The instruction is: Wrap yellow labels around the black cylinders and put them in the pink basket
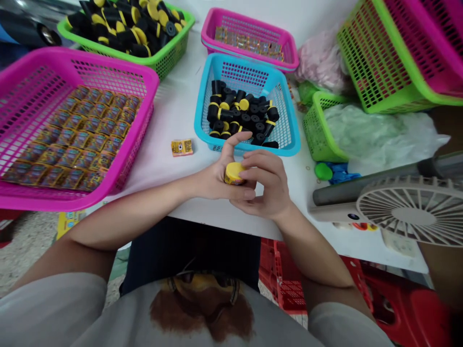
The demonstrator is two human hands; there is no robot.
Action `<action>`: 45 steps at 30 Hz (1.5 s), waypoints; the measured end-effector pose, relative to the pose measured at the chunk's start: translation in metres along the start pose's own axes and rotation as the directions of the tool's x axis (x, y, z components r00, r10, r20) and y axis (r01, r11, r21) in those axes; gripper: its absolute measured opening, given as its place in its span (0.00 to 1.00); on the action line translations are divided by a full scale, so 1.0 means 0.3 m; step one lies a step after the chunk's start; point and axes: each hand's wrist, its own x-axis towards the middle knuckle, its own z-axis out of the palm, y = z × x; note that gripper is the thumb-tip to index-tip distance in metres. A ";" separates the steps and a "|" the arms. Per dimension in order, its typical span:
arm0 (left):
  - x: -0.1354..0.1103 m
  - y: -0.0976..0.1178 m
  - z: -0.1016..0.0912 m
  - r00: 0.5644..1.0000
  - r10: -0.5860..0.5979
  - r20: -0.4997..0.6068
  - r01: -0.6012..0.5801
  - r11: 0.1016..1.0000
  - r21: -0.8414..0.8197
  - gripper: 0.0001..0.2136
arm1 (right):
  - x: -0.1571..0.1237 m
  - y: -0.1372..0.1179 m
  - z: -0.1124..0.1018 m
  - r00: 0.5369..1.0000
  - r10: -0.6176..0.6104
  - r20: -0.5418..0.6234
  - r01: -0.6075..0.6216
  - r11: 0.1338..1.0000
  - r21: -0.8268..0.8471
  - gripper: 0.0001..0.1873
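A small yellow-capped canister with a printed band below its cap is between my two hands, above the table's front edge. My left hand grips it from the left, its index finger stretched out toward the blue basket. From the right, my right hand closes on the same canister, fingertips against the cap's side. The canister's lower part is hidden by my fingers. Just beyond, the blue basket holds many black canisters with yellow caps. A small printed packet of labels lies on the table left of my hands.
At left stands a pink basket with rows of printed packets. Behind are a green basket of canisters and another pink basket. A fan, a green basket with plastic bags and stacked baskets occupy the right.
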 end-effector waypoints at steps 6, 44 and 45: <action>-0.006 0.013 -0.006 0.994 -0.081 0.076 0.082 0.997 -0.013 0.47 | 0.018 -0.026 -0.001 0.997 -0.070 -0.027 0.070 0.998 0.002 0.30; -0.071 0.154 0.063 0.873 0.359 -0.330 0.049 0.608 0.792 0.10 | -0.028 0.108 -0.019 0.984 -0.159 -0.083 0.140 0.970 -0.200 0.28; -0.117 0.194 0.084 0.874 0.366 -0.321 0.071 0.556 0.828 0.07 | -0.030 0.109 -0.020 0.971 -0.211 -0.112 0.186 0.962 -0.199 0.30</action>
